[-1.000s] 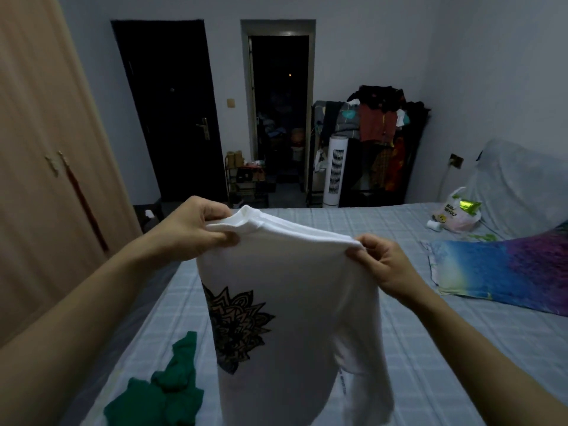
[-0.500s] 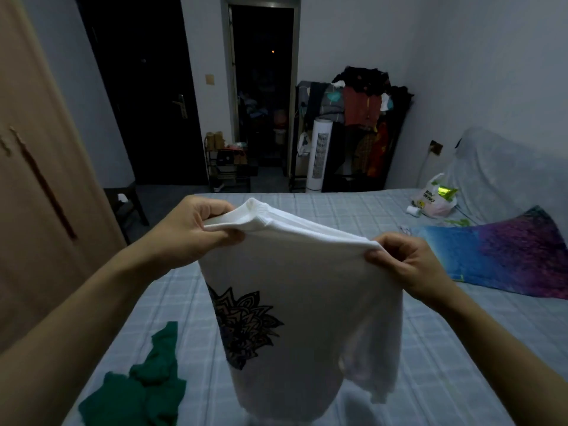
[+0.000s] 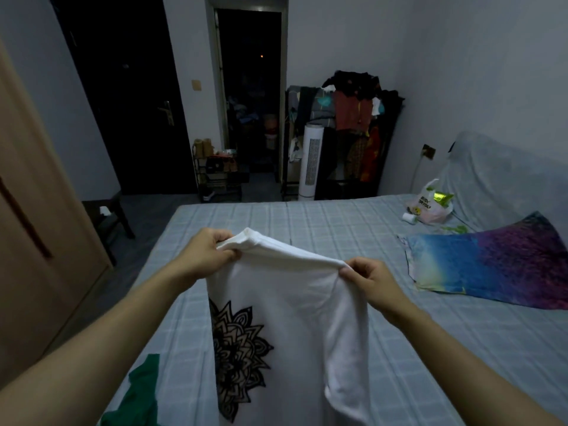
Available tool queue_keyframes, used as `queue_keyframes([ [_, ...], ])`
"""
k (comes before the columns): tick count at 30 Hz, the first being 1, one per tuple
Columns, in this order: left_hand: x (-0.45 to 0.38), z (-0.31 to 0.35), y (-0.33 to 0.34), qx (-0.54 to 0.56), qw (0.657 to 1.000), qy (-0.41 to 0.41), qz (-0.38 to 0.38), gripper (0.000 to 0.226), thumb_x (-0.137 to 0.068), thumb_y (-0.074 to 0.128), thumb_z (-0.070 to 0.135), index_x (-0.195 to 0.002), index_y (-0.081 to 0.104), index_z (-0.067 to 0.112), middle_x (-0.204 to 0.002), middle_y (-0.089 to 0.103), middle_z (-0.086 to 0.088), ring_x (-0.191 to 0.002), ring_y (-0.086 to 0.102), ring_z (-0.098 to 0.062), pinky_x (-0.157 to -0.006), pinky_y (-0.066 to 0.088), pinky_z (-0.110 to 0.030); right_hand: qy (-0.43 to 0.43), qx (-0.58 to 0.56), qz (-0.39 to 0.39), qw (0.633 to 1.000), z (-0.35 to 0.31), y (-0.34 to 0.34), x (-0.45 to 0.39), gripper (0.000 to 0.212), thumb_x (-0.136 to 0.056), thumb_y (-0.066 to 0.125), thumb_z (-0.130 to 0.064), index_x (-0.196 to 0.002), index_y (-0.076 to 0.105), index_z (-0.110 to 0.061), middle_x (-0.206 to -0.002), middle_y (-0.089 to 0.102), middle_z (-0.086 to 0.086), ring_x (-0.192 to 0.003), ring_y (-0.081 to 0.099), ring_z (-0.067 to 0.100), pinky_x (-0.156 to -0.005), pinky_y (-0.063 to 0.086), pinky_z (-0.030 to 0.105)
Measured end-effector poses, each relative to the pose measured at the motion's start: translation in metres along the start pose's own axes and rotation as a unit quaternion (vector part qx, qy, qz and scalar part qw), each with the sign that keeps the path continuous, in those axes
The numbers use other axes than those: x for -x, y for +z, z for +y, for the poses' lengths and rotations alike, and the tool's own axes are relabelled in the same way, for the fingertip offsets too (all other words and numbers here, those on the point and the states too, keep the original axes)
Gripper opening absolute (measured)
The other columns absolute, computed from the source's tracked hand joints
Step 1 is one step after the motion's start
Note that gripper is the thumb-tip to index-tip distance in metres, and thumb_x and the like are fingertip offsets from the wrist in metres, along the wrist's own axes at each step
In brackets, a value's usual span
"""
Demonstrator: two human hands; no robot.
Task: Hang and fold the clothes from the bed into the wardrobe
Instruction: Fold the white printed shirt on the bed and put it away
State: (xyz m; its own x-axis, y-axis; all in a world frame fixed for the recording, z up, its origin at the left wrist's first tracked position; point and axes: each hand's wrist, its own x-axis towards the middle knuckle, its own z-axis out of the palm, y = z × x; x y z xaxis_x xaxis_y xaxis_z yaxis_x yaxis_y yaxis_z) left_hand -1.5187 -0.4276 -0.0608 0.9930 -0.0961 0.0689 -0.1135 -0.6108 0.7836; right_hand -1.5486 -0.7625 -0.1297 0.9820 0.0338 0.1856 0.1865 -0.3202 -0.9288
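I hold the shirt over the bed, wardrobe left, another garment lying right.

A white tower fan stands far beyond the grip, beside a rack piled with dark and red garments. Left of it a small shelf unit sits between a closed dark door and an open doorway. Up right of the grip, a plastic bag lies below a wall socket.
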Motion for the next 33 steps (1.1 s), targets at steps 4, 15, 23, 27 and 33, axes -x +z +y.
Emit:
queue_keyframes([
  [4,-0.052,0.007,-0.007,0.003,0.996,0.047,0.073,0.018,-0.085,0.074,0.019,-0.070,0.068,0.026,-0.069,0.066,0.008,-0.069,0.061,-0.012,-0.058,0.043,-0.026,-0.014,-0.012,0.061,0.998,-0.008,0.003,-0.058,0.014,-0.093,0.065,-0.015,-0.081,0.073,-0.013,-0.075,0.070,-0.002,-0.068,0.060,0.006,-0.063,0.048,0.021],
  [15,-0.050,0.055,-0.041,0.045,0.964,0.216,0.150,0.022,-0.083,0.072,0.045,-0.093,0.072,0.025,-0.079,0.071,0.002,-0.074,0.067,-0.015,-0.061,0.057,-0.043,-0.168,-0.032,0.060,0.983,-0.073,-0.045,-0.104,0.008,-0.092,0.067,-0.017,-0.088,0.073,-0.018,-0.077,0.070,-0.007,-0.071,0.061,0.003,-0.063,0.049,0.015],
  [23,0.028,-0.014,0.031,-0.048,0.985,0.158,0.042,0.014,-0.085,0.068,0.026,-0.092,0.070,0.014,-0.085,0.071,-0.004,-0.075,0.062,-0.007,-0.067,0.049,-0.027,-0.109,0.068,-0.042,0.991,0.015,-0.041,-0.035,0.008,-0.092,0.068,-0.016,-0.085,0.072,-0.015,-0.077,0.069,0.003,-0.068,0.059,0.009,-0.062,0.047,0.023],
  [27,0.091,-0.079,0.094,-0.093,0.986,0.124,-0.061,0.006,-0.088,0.070,0.013,-0.084,0.066,0.014,-0.080,0.067,0.003,-0.075,0.060,-0.006,-0.068,0.043,-0.019,-0.034,0.135,-0.120,0.983,0.094,-0.018,0.049,0.011,-0.089,0.070,-0.010,-0.079,0.072,-0.013,-0.073,0.067,-0.001,-0.067,0.057,0.010,-0.062,0.043,0.023],
  [33,0.196,-0.164,0.163,-0.085,0.955,0.070,-0.276,0.012,-0.087,0.066,0.015,-0.077,0.059,0.016,-0.076,0.063,0.003,-0.076,0.062,-0.011,-0.069,0.044,-0.028,0.081,0.170,-0.208,0.960,0.183,0.022,0.202,0.013,-0.089,0.072,-0.017,-0.076,0.071,-0.019,-0.069,0.066,-0.015,-0.064,0.057,0.000,-0.061,0.042,0.017],
])
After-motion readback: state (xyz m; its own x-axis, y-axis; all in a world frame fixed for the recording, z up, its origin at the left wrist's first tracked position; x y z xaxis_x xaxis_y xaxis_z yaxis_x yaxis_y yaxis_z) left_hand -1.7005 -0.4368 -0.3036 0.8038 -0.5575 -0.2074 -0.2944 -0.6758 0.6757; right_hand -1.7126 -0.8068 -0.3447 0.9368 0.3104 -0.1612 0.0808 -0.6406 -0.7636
